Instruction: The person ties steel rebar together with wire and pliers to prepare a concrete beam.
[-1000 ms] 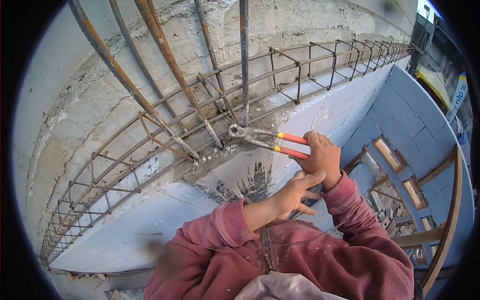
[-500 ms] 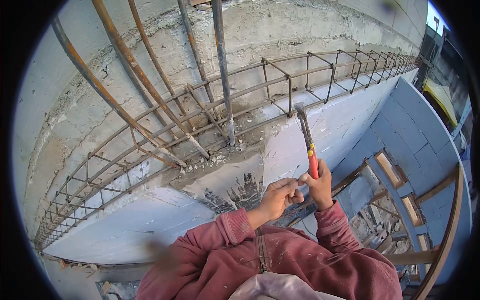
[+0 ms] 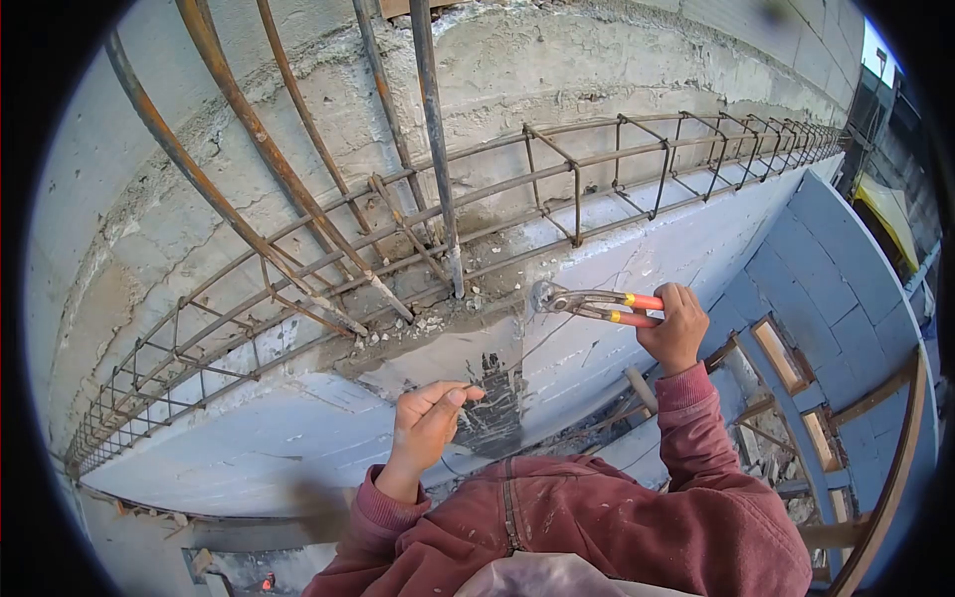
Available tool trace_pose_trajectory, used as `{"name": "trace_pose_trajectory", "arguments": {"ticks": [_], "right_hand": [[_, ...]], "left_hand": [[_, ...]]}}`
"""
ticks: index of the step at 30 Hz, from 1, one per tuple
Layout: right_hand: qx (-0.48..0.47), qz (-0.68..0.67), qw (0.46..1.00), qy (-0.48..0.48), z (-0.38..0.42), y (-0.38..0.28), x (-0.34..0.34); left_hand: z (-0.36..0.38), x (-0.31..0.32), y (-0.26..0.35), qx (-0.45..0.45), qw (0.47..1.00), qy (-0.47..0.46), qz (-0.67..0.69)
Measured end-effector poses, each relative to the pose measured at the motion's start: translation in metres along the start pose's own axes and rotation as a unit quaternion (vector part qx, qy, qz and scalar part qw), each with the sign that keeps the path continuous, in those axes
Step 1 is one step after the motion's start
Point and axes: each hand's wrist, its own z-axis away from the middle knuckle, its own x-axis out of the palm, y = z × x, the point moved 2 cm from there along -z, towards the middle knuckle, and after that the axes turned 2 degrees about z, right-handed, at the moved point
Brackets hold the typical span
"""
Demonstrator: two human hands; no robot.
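My right hand (image 3: 674, 330) grips the pincers (image 3: 559, 299) by their red and yellow handles, which stand slightly apart. The pincers' steel head points left, over the top edge of the white foam board (image 3: 617, 289). My left hand (image 3: 428, 426) is lower and to the left, thumb and fingertips pinched together. A thin wire (image 3: 540, 341) seems to run from that pinch up toward the pincers; its far end is hard to make out. Beyond both hands lies a long rebar cage (image 3: 577, 204) with square stirrups.
Several thick, rusty upright bars (image 3: 269, 149) rise through the cage at left, before a rough concrete wall (image 3: 557, 75). Crumbled rubble (image 3: 423, 326) lies at their base. Blue panels (image 3: 826, 259) and wooden framing (image 3: 781, 355) stand at right, with debris below.
My hands have moved apart, the left going left and down, the right moving right and up. The pincers have swung from upright to nearly level, with their handles now apart.
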Motion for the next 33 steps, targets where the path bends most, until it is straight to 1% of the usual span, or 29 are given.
{"name": "trace_pose_trajectory", "arguments": {"ticks": [1,2,4,6,7,8,9,10,11,12,13,14,15,16,19,20,22,23,24,25,26,28,29,30,31,32,33], "right_hand": [[0.018,-0.023,1.0,-0.003,0.002,-0.012,0.004],[0.034,-0.045,0.998,-0.008,0.004,-0.022,0.008],[0.034,-0.061,0.997,-0.019,0.001,-0.036,0.008],[0.057,-0.076,0.995,-0.017,-0.005,-0.029,0.015],[0.049,-0.076,0.996,0.006,0.0,-0.014,0.019],[0.04,-0.073,0.996,0.031,0.004,0.004,0.022],[0.029,-0.071,0.995,0.063,-0.001,0.017,0.023],[-0.003,-0.062,0.996,0.06,-0.003,0.014,0.012],[0.032,-0.083,0.996,-0.001,0.002,0.008,0.01],[0.066,-0.104,0.99,-0.067,0.012,0.0,0.009],[0.098,-0.122,0.98,-0.123,0.014,-0.006,0.011],[0.171,-0.246,0.937,-0.182,0.021,-0.009,0.017],[0.241,-0.364,0.868,-0.238,0.04,-0.015,0.023],[0.306,-0.474,0.774,-0.287,0.052,-0.024,0.026],[0.418,-0.614,0.639,-0.197,0.061,-0.036,0.018],[0.37,-0.575,0.703,-0.198,0.071,-0.023,0.027],[0.341,-0.513,0.731,-0.293,0.063,-0.02,0.014],[0.326,-0.481,0.739,-0.341,0.061,-0.022,0.007],[0.389,-0.553,0.658,-0.33,0.062,-0.03,0.005],[0.429,-0.577,0.628,-0.298,0.062,-0.031,0.003],[0.464,-0.6,0.597,-0.263,0.061,-0.031,0.001],[0.508,-0.652,0.53,-0.188,0.049,-0.019,-0.003],[0.526,-0.634,0.545,-0.155,0.038,-0.007,-0.009],[0.53,-0.65,0.535,-0.1,0.025,0.007,-0.016],[0.54,-0.683,0.49,-0.035,0.008,0.02,-0.03],[0.519,-0.697,0.494,0.039,-0.004,0.039,-0.04],[0.494,-0.68,0.533,0.099,-0.013,0.057,-0.05]], "left_hand": [[0.002,0.002,0.005,0.009,1.0,0.0,-0.006],[0.0,0.01,0.011,0.058,0.997,-0.022,-0.049],[-0.006,0.033,0.025,0.16,0.976,-0.068,-0.135],[0.007,0.039,0.043,0.214,0.954,-0.079,-0.197],[0.012,0.043,0.052,0.242,0.939,-0.089,-0.226],[0.018,0.024,0.057,0.141,0.96,-0.079,-0.227],[0.016,0.019,0.053,0.159,0.964,-0.059,-0.205],[0.014,0.013,0.046,0.173,0.967,-0.038,-0.185],[0.017,0.008,0.041,0.174,0.971,-0.017,-0.165],[0.012,0.006,0.044,0.092,0.982,-0.022,-0.161],[0.008,0.011,0.044,0.082,0.982,-0.038,-0.165],[-0.001,0.02,0.044,0.082,0.981,-0.053,-0.17],[-0.007,0.029,0.044,0.078,0.979,-0.068,-0.175],[-0.014,0.034,0.039,0.063,0.98,-0.08,-0.168],[-0.025,0.052,0.032,0.094,0.985,-0.095,-0.111],[-0.026,0.058,0.029,0.105,0.981,-0.117,-0.112],[-0.028,0.072,0.022,0.128,0.972,-0.16,-0.111],[-0.03,0.08,0.019,0.111,0.968,-0.189,-0.126],[-0.032,0.088,0.017,0.095,0.961,-0.216,-0.141],[-0.034,0.093,0.015,0.081,0.954,-0.243,-0.156],[-0.035,0.094,0.012,0.047,0.953,-0.251,-0.162],[-0.038,0.078,0.001,0.072,0.939,-0.27,-0.199],[-0.036,0.065,-0.007,0.082,0.933,-0.278,-0.216],[-0.032,0.051,-0.015,0.085,0.926,-0.273,-0.245],[-0.027,0.034,-0.024,0.087,0.919,-0.267,-0.277],[-0.02,0.015,-0.042,0.047,0.924,-0.246,-0.287],[-0.011,-0.003,-0.057,0.007,0.929,-0.222,-0.296]]}}
